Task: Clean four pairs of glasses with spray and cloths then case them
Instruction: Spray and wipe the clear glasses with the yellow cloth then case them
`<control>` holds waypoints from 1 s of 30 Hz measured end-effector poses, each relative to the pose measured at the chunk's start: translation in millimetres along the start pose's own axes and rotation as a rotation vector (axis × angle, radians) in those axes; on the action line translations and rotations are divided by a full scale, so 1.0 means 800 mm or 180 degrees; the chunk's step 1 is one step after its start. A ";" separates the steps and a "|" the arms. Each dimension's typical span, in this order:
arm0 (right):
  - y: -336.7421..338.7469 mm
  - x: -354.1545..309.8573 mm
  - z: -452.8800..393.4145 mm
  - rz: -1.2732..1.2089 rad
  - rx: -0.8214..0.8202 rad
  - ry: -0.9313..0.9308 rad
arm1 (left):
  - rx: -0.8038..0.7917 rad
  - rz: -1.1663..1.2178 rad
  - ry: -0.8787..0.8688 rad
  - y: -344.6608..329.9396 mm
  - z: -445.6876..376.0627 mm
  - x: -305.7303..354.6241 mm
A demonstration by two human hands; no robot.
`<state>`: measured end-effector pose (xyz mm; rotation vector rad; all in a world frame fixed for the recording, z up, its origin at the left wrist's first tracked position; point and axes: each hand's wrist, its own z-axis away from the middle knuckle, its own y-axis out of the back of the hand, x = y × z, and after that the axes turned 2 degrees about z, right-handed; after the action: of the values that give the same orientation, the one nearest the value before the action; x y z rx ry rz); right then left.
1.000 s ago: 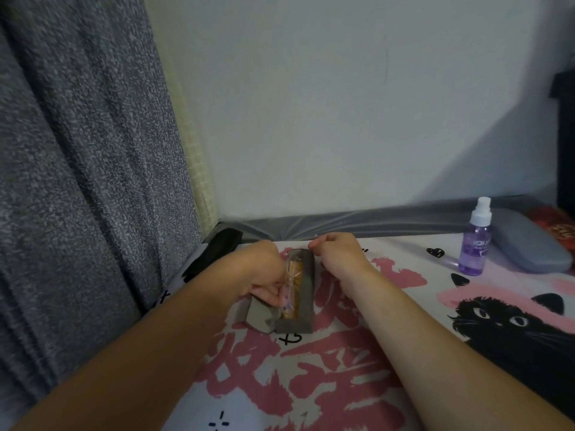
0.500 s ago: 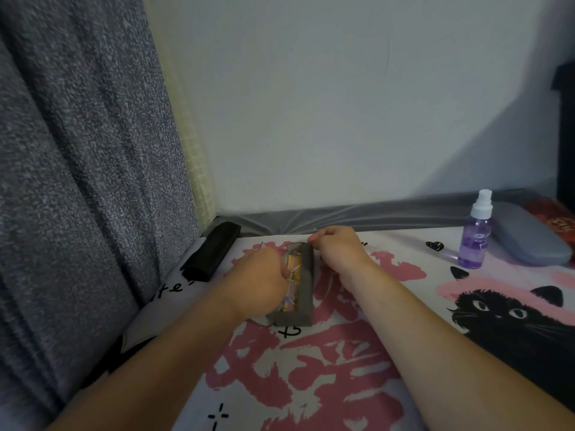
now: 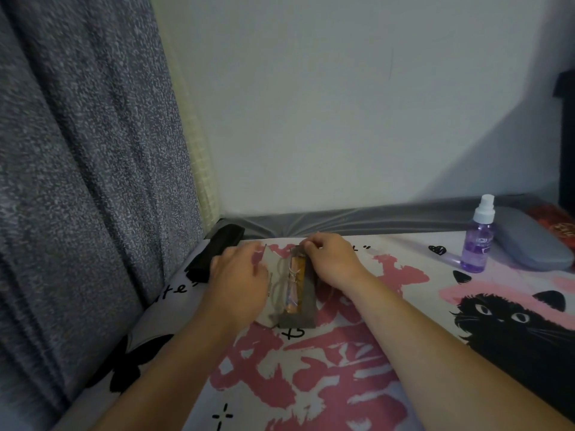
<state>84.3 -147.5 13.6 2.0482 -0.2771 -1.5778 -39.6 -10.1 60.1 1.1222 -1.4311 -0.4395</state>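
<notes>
Two forearms and two hands are seen, the left hand (image 3: 238,276) and the right hand (image 3: 331,259). Both forearms are bare up to the frame edge; no sleeve is seen. Nothing is worn on wrists or fingers: no watch, ring, bracelet or glove is visible. Nails are too small to be judged.

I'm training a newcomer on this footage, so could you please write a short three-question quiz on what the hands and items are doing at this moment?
1. True or false: the spray bottle stands upright, untouched by either hand.
2. Which item lies nearest the curtain? A) black case B) closed grey case C) spray bottle
3. Fill in: the glasses lie in the open ____ between the left hand and right hand.

Key: 1 true; 2 A; 3 grey case.
</notes>
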 end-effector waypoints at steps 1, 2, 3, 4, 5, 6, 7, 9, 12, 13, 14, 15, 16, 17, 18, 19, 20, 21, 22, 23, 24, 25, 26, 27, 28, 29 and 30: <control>0.000 0.001 -0.001 -0.0028 -0.0020 -0.0038 | -0.0048 0.0400 0.0154 -0.003 0.006 -0.004; 0.000 0.002 -0.003 -0.0042 -0.0031 -0.0057 | -0.0236 0.0846 0.0282 -0.009 0.011 -0.008; 0.000 0.003 -0.004 -0.0037 -0.0033 -0.0054 | -0.0394 0.1187 0.0334 -0.015 0.018 -0.008; -0.001 0.004 -0.006 -0.0028 -0.0031 -0.0059 | -0.0468 0.1300 0.0293 -0.023 0.024 -0.007; -0.001 0.005 -0.007 -0.0031 -0.0023 -0.0066 | -0.0479 0.1258 0.0149 -0.031 0.032 -0.002; 0.000 0.005 -0.009 -0.0062 -0.0007 -0.0096 | -0.0451 0.1107 -0.0049 -0.037 0.039 0.003; 0.001 0.004 -0.010 -0.0138 0.0016 -0.0132 | -0.0403 0.0909 -0.0255 -0.042 0.046 0.009; 0.006 0.004 -0.013 -0.0423 0.0073 -0.0274 | -0.0360 0.0468 -0.0541 -0.052 0.054 0.018; 0.011 0.006 -0.014 -0.0864 0.0155 -0.0578 | -0.0309 -0.0252 -0.0626 -0.067 0.053 0.014; 0.012 0.008 -0.014 -0.0924 0.0172 -0.0636 | -0.0318 -0.0456 -0.0569 -0.070 0.051 0.010; 0.012 0.009 -0.014 -0.0940 0.0172 -0.0662 | -0.0320 -0.0569 -0.0523 -0.071 0.049 0.007; 0.013 0.008 -0.013 -0.0939 0.0154 -0.0650 | -0.0316 -0.0619 -0.0529 -0.071 0.049 0.006; 0.014 0.006 -0.012 -0.0922 0.0121 -0.0620 | -0.0293 -0.0641 -0.0589 -0.071 0.048 0.004; 0.014 0.004 -0.010 -0.0898 0.0088 -0.0561 | -0.0260 -0.0680 -0.0662 -0.070 0.048 0.002; 0.014 0.002 -0.008 -0.0872 0.0058 -0.0499 | -0.0246 -0.0705 -0.0717 -0.069 0.048 -0.002; 0.014 -0.001 -0.007 -0.0854 0.0027 -0.0432 | -0.0274 -0.0708 -0.0742 -0.067 0.046 -0.006; 0.013 -0.002 -0.004 -0.0828 0.0005 -0.0363 | -0.0320 -0.0700 -0.0756 -0.064 0.044 -0.011; 0.012 -0.003 -0.004 -0.0779 0.0000 -0.0281 | -0.0385 -0.0694 -0.0765 -0.059 0.039 -0.018; 0.012 -0.003 -0.003 -0.0703 -0.0001 -0.0202 | -0.0453 -0.0659 -0.0779 -0.054 0.033 -0.025; 0.011 -0.002 -0.002 -0.0621 -0.0006 -0.0129 | -0.0524 -0.0586 -0.0788 -0.049 0.025 -0.033; 0.011 -0.002 -0.001 -0.0547 -0.0015 -0.0061 | -0.0596 -0.0477 -0.0780 -0.045 0.018 -0.042; 0.011 -0.002 0.000 -0.0486 -0.0021 0.0003 | -0.0643 -0.0353 -0.0756 -0.042 0.013 -0.049; 0.010 -0.002 0.000 -0.0439 -0.0015 0.0057 | -0.0631 -0.0235 -0.0732 -0.041 0.011 -0.055; 0.010 -0.001 0.001 -0.0393 0.0005 0.0106 | -0.0535 -0.0117 -0.0725 -0.041 0.011 -0.060; 0.009 -0.001 0.001 -0.0335 0.0053 0.0149 | -0.0387 0.0020 -0.0676 -0.042 0.014 -0.064; 0.008 0.000 0.001 -0.0281 0.0126 0.0184 | -0.0225 0.0192 -0.0552 -0.042 0.016 -0.067; 0.009 -0.001 0.001 -0.0226 0.0190 0.0205 | -0.0084 0.0352 -0.0353 -0.041 0.017 -0.069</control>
<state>84.6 -153.3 17.6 2.1722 -0.2328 -1.5591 -49.2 15.2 0.3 1.0049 -1.5716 -0.4465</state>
